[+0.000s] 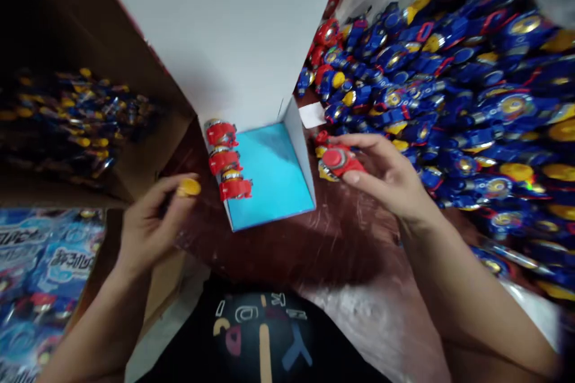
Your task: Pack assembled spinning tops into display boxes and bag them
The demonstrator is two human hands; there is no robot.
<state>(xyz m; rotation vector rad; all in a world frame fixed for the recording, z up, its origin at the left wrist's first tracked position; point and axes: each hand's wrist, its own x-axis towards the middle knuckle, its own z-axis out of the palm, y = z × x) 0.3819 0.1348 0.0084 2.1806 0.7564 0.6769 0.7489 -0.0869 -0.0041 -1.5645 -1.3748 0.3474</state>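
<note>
My left hand [155, 215] pinches a small yellow round piece [189, 187] between thumb and fingers, left of the display box. My right hand [381, 176] grips a red toy [339, 159] with a round red knob and some yellow, just right of the box. White walls form the box [224, 30], and its floor [267, 173] is bright blue. Three red toys [224, 161] with silvery and yellow parts stand in a row along its left edge. The exact kind of toy I cannot make out.
A large heap of blue and yellow toys [449, 96] covers the right side, with a few red toys [327, 33] near the box. At left, a cardboard carton [148, 158] holds small yellow-and-silver pieces [85, 114]. Printed blue packets [49, 275] lie below it.
</note>
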